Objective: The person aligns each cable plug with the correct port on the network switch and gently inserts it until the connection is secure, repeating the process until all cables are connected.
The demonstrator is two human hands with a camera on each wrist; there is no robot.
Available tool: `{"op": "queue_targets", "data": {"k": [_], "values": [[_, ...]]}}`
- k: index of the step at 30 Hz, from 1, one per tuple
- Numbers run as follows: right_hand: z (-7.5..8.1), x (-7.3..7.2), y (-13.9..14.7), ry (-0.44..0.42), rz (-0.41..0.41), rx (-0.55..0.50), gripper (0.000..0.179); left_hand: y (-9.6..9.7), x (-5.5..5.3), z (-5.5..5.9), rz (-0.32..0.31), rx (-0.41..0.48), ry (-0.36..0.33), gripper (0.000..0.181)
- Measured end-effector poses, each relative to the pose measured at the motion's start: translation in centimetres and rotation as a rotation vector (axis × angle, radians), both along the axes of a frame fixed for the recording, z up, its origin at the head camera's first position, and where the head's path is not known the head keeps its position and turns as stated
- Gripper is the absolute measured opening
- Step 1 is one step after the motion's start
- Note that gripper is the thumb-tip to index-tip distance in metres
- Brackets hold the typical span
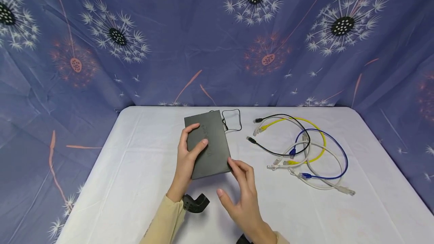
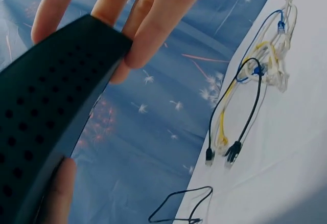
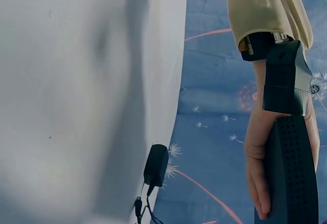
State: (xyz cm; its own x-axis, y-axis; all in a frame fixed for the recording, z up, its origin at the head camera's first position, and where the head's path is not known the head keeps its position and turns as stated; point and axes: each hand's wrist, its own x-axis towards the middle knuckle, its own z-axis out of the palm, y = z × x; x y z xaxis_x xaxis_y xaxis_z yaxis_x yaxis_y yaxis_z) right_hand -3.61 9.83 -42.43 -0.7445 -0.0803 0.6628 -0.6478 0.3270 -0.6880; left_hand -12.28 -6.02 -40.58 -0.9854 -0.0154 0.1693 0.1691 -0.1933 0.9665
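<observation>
A flat, dark grey network switch (image 1: 213,157) with raised lettering on its face is held tilted above the table. My left hand (image 1: 187,157) grips it by its left side, thumb across the face. In the left wrist view the fingers (image 2: 158,19) reach round the far edge of the switch (image 2: 56,101), whose side is dotted with vent holes. The right hand (image 1: 245,199) touches the lower right corner with its fingertips, thumb held apart. In the right wrist view the left hand also shows on the switch (image 3: 291,178).
Several network cables (image 1: 327,134), black, yellow, blue and white, lie in a loose tangle to the right on the white table (image 1: 118,183). Behind the switch a thin black cord (image 1: 240,118) loops; the right wrist view shows a black power adapter (image 3: 156,165). A patterned blue curtain (image 1: 190,48) hangs behind.
</observation>
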Motion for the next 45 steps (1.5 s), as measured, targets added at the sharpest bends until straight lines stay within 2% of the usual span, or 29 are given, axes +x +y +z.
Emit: {"op": "queue_targets", "data": {"k": [9,15,27,37,45], "values": [[0.0,0.3,0.1,-0.038,0.058,-0.005,0.065,-1.3,-0.3,0.3,-0.01,-0.05,-0.017,0.053],[-0.1,0.1,0.2,-0.052,0.083,-0.019,0.06,-1.6,-0.3,0.4,-0.022,-0.042,-0.029,0.054],[-0.1,-0.9,0.8,-0.046,0.185,-0.13,0.059,-2.3,-0.2,0.6,-0.038,-0.079,-0.034,0.055],[0.5,-1.9,1.1,-0.098,0.245,-0.204,0.052,-3.2,-0.2,1.0,-0.058,-0.099,-0.056,0.054],[0.3,-3.4,1.6,-0.213,0.212,-0.213,0.043,-3.5,-0.1,1.1,-0.051,-0.116,-0.059,0.053]]}}
